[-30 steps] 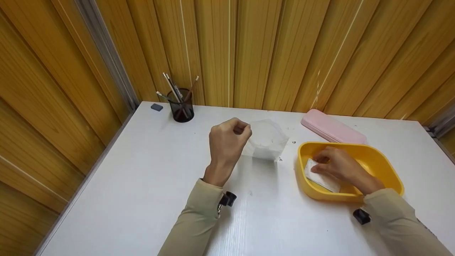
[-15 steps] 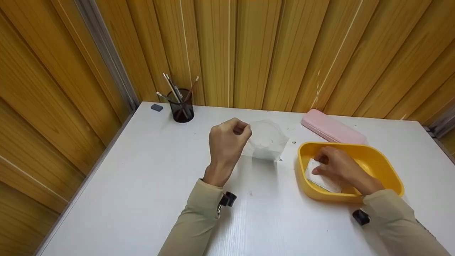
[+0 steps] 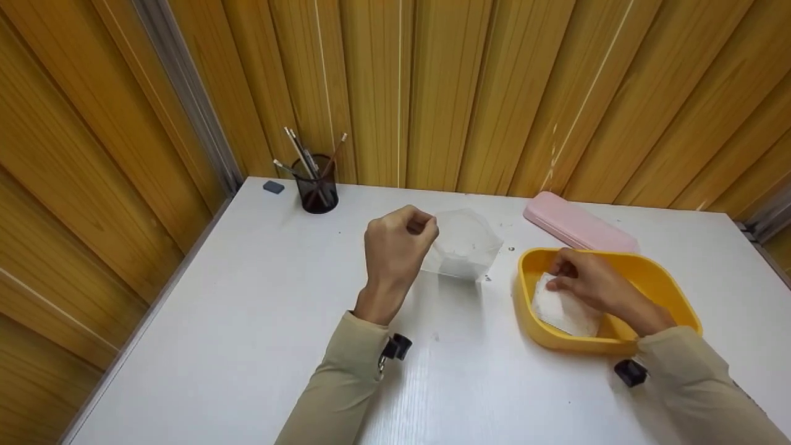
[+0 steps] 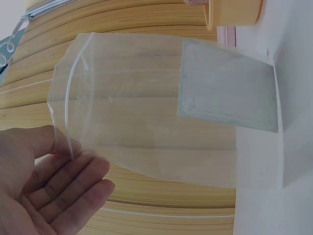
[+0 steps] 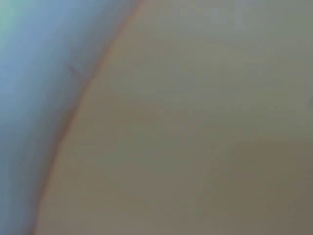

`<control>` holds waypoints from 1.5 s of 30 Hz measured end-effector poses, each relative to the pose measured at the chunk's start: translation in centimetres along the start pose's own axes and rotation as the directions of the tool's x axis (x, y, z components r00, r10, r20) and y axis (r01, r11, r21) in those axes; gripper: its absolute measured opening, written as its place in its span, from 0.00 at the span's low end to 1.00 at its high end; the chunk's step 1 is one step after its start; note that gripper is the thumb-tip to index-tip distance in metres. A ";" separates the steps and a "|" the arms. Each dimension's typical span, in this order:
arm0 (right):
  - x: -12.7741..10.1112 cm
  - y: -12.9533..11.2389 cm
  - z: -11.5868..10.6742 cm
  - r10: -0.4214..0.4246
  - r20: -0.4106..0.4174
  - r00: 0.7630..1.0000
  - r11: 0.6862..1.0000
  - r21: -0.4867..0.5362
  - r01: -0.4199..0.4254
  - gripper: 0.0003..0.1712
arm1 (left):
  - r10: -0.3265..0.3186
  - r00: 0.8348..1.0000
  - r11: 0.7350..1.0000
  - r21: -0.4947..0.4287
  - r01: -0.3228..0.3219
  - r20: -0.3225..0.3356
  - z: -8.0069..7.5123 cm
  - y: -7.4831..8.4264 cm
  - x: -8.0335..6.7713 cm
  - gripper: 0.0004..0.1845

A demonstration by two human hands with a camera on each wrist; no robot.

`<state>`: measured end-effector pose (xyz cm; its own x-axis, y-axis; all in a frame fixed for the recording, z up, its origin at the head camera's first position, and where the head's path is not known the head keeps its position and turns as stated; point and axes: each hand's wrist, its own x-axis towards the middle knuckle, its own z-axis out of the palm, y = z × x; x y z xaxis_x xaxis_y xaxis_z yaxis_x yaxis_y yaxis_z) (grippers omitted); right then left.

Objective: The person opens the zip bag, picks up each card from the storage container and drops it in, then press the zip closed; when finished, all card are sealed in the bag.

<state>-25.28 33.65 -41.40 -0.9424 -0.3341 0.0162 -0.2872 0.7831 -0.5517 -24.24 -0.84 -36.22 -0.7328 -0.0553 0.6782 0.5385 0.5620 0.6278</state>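
My left hand [image 3: 394,253] pinches the zip edge of a clear zip-lock bag [image 4: 137,93] between thumb and fingers, above the table's middle. A pale grey-white square piece [image 4: 227,85] shows at the bag's lower end in the left wrist view. Inside the yellow plastic basin [image 3: 664,284], my right hand [image 3: 593,287] pinches the upper edge of a thin white square piece [image 3: 565,312]. That piece is tilted up, its lower edge near the basin's front wall. A blurred tan surface fills most of the right wrist view, so the right fingers do not show there.
Behind the basin lies a pink case [image 3: 578,221]. A black mesh pen cup [image 3: 317,191] with several pencils stands at the back left, beside a small dark eraser-like block [image 3: 273,186]. Wood-patterned panels [image 3: 432,93] border the white table [image 3: 247,321] at the back and left.
My right hand has risen slightly with the white square piece, whose upper edge has lifted and now shows more of its face. The left hand and bag have stayed put.
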 end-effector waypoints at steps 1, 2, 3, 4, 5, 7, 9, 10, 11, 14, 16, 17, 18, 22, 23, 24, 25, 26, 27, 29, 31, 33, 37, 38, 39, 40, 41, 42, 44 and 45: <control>0.0 0.0 -0.1 -0.015 -0.001 1.000 1.000 0.005 0.015 0.10 | 0.000 1.000 1.000 0.000 0.000 -0.002 0.0 0.0 0.0 0.04; 0.0 0.1 -0.1 -0.026 -0.004 1.000 1.000 0.012 0.026 0.10 | 0.001 1.000 1.000 -0.001 -0.001 -0.004 0.0 0.0 0.0 0.05; -0.1 0.1 -0.2 -0.038 -0.009 0.999 0.999 0.016 0.038 0.10 | 0.001 1.000 1.000 -0.001 -0.001 -0.004 0.0 0.1 0.0 0.05; -0.1 0.1 -0.2 -0.047 -0.012 0.999 0.999 0.015 0.047 0.10 | -0.001 1.000 1.000 -0.002 0.001 -0.004 -0.1 0.1 0.0 0.05; -0.2 0.1 -0.2 -0.052 -0.015 0.999 0.999 0.010 0.052 0.10 | -0.002 1.000 1.000 -0.003 0.002 -0.004 -0.1 0.1 0.0 0.05; -0.3 0.1 -0.4 -0.059 -0.022 0.998 0.998 0.004 0.059 0.08 | -0.005 1.000 1.000 -0.004 0.005 -0.003 -0.1 0.1 0.0 0.05; -0.3 0.0 -0.5 -0.051 -0.029 0.998 0.999 -0.005 0.051 0.06 | -0.008 1.000 1.000 -0.004 0.007 -0.001 -0.1 0.1 0.0 0.05; -0.3 -0.1 -0.6 -0.044 -0.032 0.999 0.999 -0.007 0.044 0.05 | -0.008 1.000 1.000 -0.004 0.008 -0.001 -0.1 0.2 0.0 0.05; -0.4 -0.2 -0.8 -0.042 -0.038 0.998 0.999 -0.011 0.042 0.04 | -0.005 1.000 1.000 -0.004 0.005 -0.002 -0.1 0.1 0.1 0.05; -0.5 -0.7 -1.1 -0.038 -0.048 0.998 0.999 -0.016 0.038 0.03 | 0.003 1.000 1.000 -0.001 -0.003 -0.005 -0.1 0.1 0.1 0.05; -0.6 -1.1 -1.4 -0.036 -0.046 0.998 0.999 -0.016 0.036 0.03 | 0.009 1.000 1.000 -0.001 -0.009 -0.008 -0.1 0.1 0.1 0.05; -0.7 -1.4 -1.5 -0.038 -0.044 0.998 0.999 -0.016 0.038 0.03 | 0.012 1.000 1.000 0.000 -0.012 -0.010 -0.1 0.0 0.1 0.05; -0.8 -1.6 -1.7 -0.039 -0.043 0.998 0.999 -0.015 0.038 0.03 | 0.011 1.000 1.000 -0.001 -0.011 -0.011 -0.1 0.0 0.1 0.05; -1.0 -2.6 -2.5 -0.060 -0.067 0.996 0.998 -0.010 0.060 0.03 | 0.014 1.000 1.000 -0.005 -0.014 -0.015 -0.1 0.0 0.2 0.06; -1.1 -2.9 -2.7 -0.063 -0.076 0.995 0.998 -0.013 0.063 0.03 | 0.015 1.000 1.000 -0.005 -0.015 -0.015 -0.1 0.0 0.2 0.06; -1.2 -3.1 -3.0 -0.064 -0.086 0.994 0.998 -0.013 0.064 0.04 | 0.015 1.000 1.000 -0.006 -0.015 -0.014 -0.1 0.0 0.2 0.05; -1.2 -3.4 -3.2 -0.067 -0.096 0.993 0.998 -0.013 0.066 0.06 | 0.014 1.000 1.000 -0.006 -0.014 -0.013 -0.1 0.0 0.2 0.05; -1.3 -3.6 -3.4 -0.065 -0.106 0.992 0.998 -0.020 0.064 0.07 | 0.013 1.000 1.000 -0.005 -0.013 -0.013 -0.1 0.0 0.2 0.05; -1.4 -3.8 -3.5 -0.068 -0.118 0.991 0.998 -0.024 0.065 0.08 | 0.010 1.000 1.000 -0.005 -0.010 -0.011 -0.1 0.0 0.2 0.05; -1.6 -4.3 -3.9 -0.063 -0.141 0.988 0.998 -0.030 0.060 0.10 | 0.003 1.000 1.000 -0.003 -0.003 -0.007 -0.1 0.1 0.2 0.05; -1.8 -4.6 -4.2 -0.070 -0.171 0.983 0.997 -0.039 0.064 0.10 | -0.003 1.000 1.000 -0.004 0.003 -0.003 -0.2 0.1 0.2 0.05; -2.1 -5.0 -4.5 -0.081 -0.208 0.975 0.996 -0.047 0.073 0.09 | -0.009 1.000 1.000 -0.005 0.009 0.001 -0.2 0.2 0.1 0.05; -2.6 -5.8 -5.1 -0.116 -0.305 0.945 0.993 -0.061 0.102 0.09 | -0.009 1.000 1.000 -0.007 0.009 0.003 -0.2 0.1 0.1 0.05; -2.8 -6.0 -5.2 -0.128 -0.333 0.934 0.992 -0.061 0.114 0.09 | -0.008 1.000 1.000 -0.008 0.008 0.003 -0.2 0.2 0.1 0.05; -2.9 -6.3 -5.3 -0.137 -0.359 0.923 0.990 -0.060 0.124 0.09 | -0.006 1.000 1.000 -0.008 0.006 0.001 -0.2 0.1 0.1 0.05; -3.0 -6.5 -5.4 -0.146 -0.384 0.912 0.989 -0.058 0.134 0.08 | -0.003 1.000 1.000 -0.009 0.003 0.000 -0.2 0.1 0.1 0.04; -3.1 -6.8 -5.5 -0.153 -0.408 0.900 0.988 -0.055 0.143 0.08 | -0.001 1.000 1.000 -0.009 0.001 -0.002 -0.2 0.1 0.1 0.05; -3.2 -7.1 -5.6 -0.156 -0.430 0.889 0.988 -0.051 0.149 0.08 | 0.004 1.000 1.000 -0.009 -0.004 -0.004 -0.1 0.1 0.1 0.05; -3.3 -7.7 -5.7 -0.158 -0.466 0.871 0.987 -0.041 0.157 0.08 | 0.009 1.000 1.000 -0.011 -0.009 -0.007 -0.1 0.1 0.1 0.05; -3.4 -8.0 -5.7 -0.156 -0.482 0.862 0.987 -0.034 0.160 0.08 | 0.010 1.000 1.000 -0.011 -0.010 -0.009 -0.1 0.1 0.2 0.05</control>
<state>-20.77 31.51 -32.32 -0.8504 -0.1573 0.5021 -0.4396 0.7368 -0.5137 -24.23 -0.90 -35.98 -0.7240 -0.0569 0.6875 0.5503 0.5534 0.6253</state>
